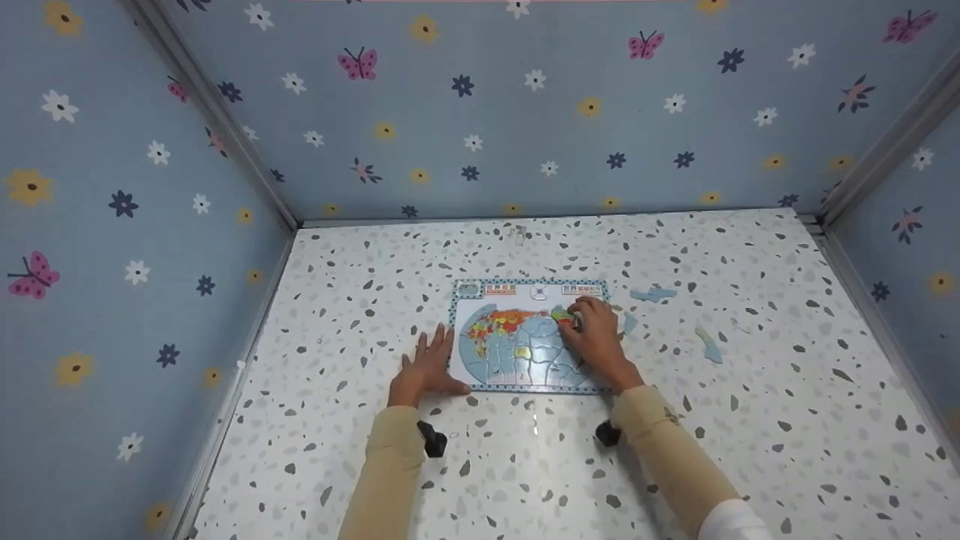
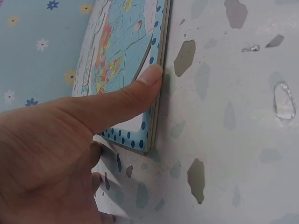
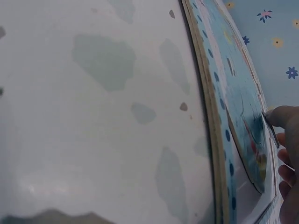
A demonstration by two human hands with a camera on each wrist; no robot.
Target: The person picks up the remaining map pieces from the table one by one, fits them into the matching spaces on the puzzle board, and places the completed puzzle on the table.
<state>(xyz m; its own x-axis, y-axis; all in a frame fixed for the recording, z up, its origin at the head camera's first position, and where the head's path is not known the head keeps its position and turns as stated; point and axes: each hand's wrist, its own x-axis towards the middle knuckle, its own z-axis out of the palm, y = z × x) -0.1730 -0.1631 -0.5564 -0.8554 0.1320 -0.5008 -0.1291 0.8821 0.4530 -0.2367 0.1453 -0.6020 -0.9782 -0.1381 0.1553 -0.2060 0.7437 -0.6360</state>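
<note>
A world map jigsaw puzzle [image 1: 517, 349] lies flat on the table, its tray framed by a blue dotted border [image 2: 135, 138]. My left hand [image 1: 429, 367] rests at its left side with fingers spread. The left thumb [image 2: 126, 102] presses on the near border, while the other fingers reach down beside the tray. My right hand [image 1: 596, 337] is over the upper right of the map and pinches a thin puzzle piece [image 3: 270, 127] between thumb and fingers. Part of that piece is hidden by the hand.
Loose puzzle pieces lie right of the tray: a long blue one [image 1: 654, 294], a small light blue one [image 1: 630, 322] close to the right hand, and a blue and yellow-green one [image 1: 708, 345]. Flower-patterned panels [image 1: 525, 112] stand around the speckled table [image 1: 360, 285].
</note>
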